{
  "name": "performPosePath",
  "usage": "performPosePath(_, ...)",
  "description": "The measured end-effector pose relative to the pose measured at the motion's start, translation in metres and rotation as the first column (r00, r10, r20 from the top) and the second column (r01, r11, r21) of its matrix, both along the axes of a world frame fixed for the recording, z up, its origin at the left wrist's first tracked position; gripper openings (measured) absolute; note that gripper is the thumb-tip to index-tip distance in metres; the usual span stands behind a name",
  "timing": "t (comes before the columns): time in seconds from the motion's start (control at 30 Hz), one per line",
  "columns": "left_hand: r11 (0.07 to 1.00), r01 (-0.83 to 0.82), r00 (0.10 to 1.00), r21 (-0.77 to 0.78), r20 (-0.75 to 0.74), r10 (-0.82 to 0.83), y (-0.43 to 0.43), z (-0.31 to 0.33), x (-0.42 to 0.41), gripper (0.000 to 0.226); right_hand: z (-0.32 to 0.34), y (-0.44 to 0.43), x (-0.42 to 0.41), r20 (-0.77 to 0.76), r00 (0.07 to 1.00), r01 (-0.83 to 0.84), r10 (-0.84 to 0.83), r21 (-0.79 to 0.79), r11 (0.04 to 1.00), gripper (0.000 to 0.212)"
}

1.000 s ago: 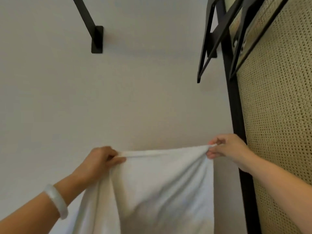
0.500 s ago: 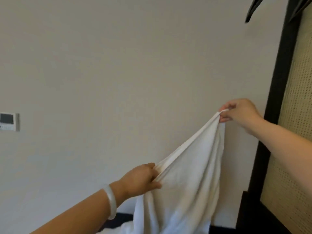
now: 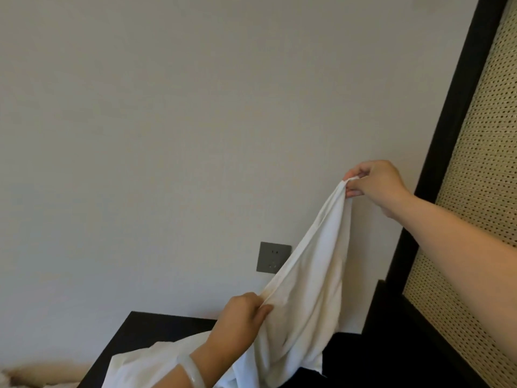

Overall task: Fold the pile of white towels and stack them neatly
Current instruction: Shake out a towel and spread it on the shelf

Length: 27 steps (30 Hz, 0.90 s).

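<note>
Plain off-white wall (image 3: 167,135) fills most of the head view, with a grey wall socket (image 3: 272,257) low on it and a black-framed woven cane panel (image 3: 481,163) down the right side. A dark tabletop (image 3: 134,334) juts in at the bottom.

The white towel (image 3: 307,289) hangs in the air between the two hands, its top edge running as a taut slant from low left to high right. The right hand (image 3: 375,186) is raised near the cane panel and pinches the upper corner between thumb and fingertips. The left hand (image 3: 240,315), lower and nearer the camera, grips a bunched fold of the same edge; its fingertips are buried in the cloth. A pale bracelet (image 3: 193,371) sits on that wrist.

The towel's lower part drapes toward the tabletop, but the left forearm hides some of it and the bottom edge of the view cuts it off, so its far corners cannot be made out. A beige, blurred heap (image 3: 36,373) in the bottom left corner is too indistinct to identify. The right forearm runs out of the view at the right.

Compared with half a second ago, the view has dropped: the small wall panel at the left and the black brackets overhead are gone, and the socket and tabletop have come into sight. Both hands keep the same holds, and the towel keeps its slant.
</note>
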State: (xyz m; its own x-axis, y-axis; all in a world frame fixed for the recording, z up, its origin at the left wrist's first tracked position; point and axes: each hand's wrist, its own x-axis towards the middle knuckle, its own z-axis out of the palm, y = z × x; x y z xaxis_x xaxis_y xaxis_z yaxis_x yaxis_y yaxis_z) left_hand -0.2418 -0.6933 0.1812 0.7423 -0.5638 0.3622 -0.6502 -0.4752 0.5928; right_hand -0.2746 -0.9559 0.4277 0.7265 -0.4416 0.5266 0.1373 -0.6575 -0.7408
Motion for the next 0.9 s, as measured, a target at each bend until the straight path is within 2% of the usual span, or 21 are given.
performPosePath(0.2, 0.960, -0.112, 0.980, -0.255, -0.188, 0.064, 0.015, 0.006, 0.014, 0.050, -0.001, -0.008, -0.007, -0.005, 0.999, 0.034, -0.034, 0.025, 0.999, 0.024)
performPosePath(0.4, 0.958, -0.148, 0.969, -0.244, -0.228, 0.092, 0.036, 0.017, 0.041, 0.045, -0.006, -0.017, -0.015, -0.035, 0.998, 0.062, -0.060, 0.076, 0.995, 0.020)
performPosePath(0.53, 0.947, -0.215, 0.953, -0.238, -0.262, 0.151, 0.055, 0.043, 0.070, 0.033, -0.010, -0.022, -0.020, -0.104, 0.992, 0.085, -0.075, 0.092, 0.992, 0.015)
performPosePath(0.6, 0.945, -0.235, 0.961, -0.229, -0.204, 0.190, 0.063, 0.082, 0.084, 0.033, -0.005, -0.028, -0.025, -0.158, 0.980, 0.136, -0.117, 0.115, 0.984, 0.012)
performPosePath(0.67, 0.947, -0.233, 0.972, -0.222, -0.063, 0.225, 0.065, 0.143, 0.094, 0.039, 0.009, -0.038, -0.031, -0.149, 0.976, 0.185, -0.158, 0.189, 0.964, 0.013)
performPosePath(0.77, 0.947, -0.217, 0.949, -0.237, 0.177, 0.262, 0.059, 0.252, 0.094, 0.035, 0.048, -0.052, -0.036, 0.002, 0.983, 0.174, -0.184, 0.318, 0.932, 0.007)
performPosePath(0.9, 0.938, -0.177, 0.885, -0.298, 0.369, 0.285, 0.053, 0.366, 0.080, 0.026, 0.111, -0.055, -0.046, 0.233, 0.956, 0.087, -0.179, 0.359, 0.929, 0.013)
